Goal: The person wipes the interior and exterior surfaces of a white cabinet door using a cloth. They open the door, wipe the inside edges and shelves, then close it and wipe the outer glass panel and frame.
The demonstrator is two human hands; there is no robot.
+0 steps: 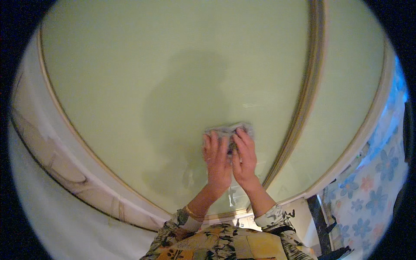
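Note:
A crumpled grey cloth (243, 126) lies pressed against a large pale green panel (107, 97) with a smooth, faintly shiny face. My left hand (217, 159) covers the cloth's left part with its fingers pointing up and away from me. Close beside it, my right hand (244, 156) holds the right part, fingers bent over the fabric. Much of the cloth is hidden beneath both hands. Faint reflections show on the panel near my wrists.
To the right, a ridged brown-and-cream strip (307, 87) divides the green panel from a narrower one (351, 87). Pale trim (97, 162) borders the left side, with a patterned band (65, 165) beyond. Flower-printed fabric (367, 195) and a dark bar (320, 221) are at lower right.

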